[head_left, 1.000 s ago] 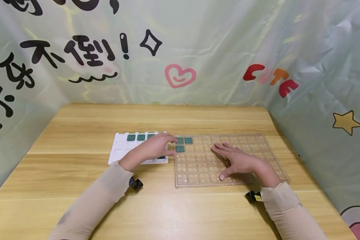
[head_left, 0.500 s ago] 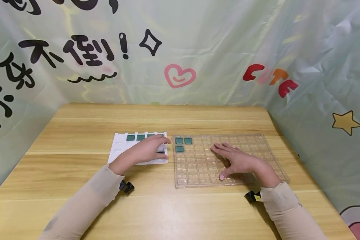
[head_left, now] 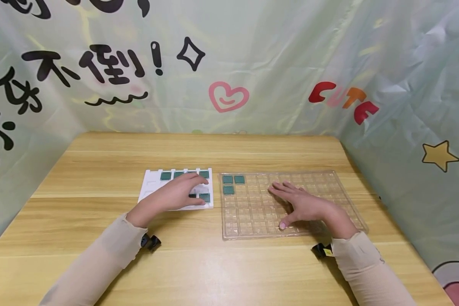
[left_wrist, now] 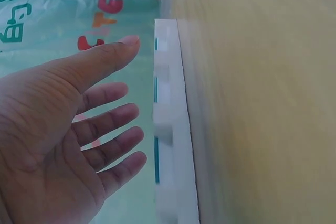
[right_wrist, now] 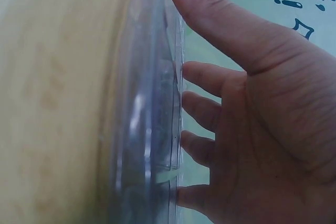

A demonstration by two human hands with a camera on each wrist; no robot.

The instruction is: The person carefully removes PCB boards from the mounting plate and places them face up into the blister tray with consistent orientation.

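Note:
My left hand (head_left: pixel 168 193) hovers over the white tray (head_left: pixel 150 185), fingers spread and slightly bent. The left wrist view shows nothing between its thumb (left_wrist: pixel 107 61) and fingers. Green square chips (head_left: pixel 165 175) line that tray's back row, and a similar chip (head_left: pixel 204 198) lies by my left thumb at the front right; part of the tray is hidden under the hand. On the clear plastic tray (head_left: pixel 248 214) my right hand (head_left: pixel 302 203) rests with fingers extended, its fingertips at the surface in the right wrist view. Three green chips (head_left: pixel 228 190) sit in that tray's back left pockets.
Both trays lie side by side on a wooden table (head_left: pixel 229 272), a narrow gap between them. A printed curtain (head_left: pixel 275 55) hangs behind the table and along its sides. Small black cameras (head_left: pixel 151 243) are strapped to the wrists.
My left hand has drawn back leftward from the clear tray's left edge to above the white tray, uncovering chips at the white tray's right end. The right hand stays in place.

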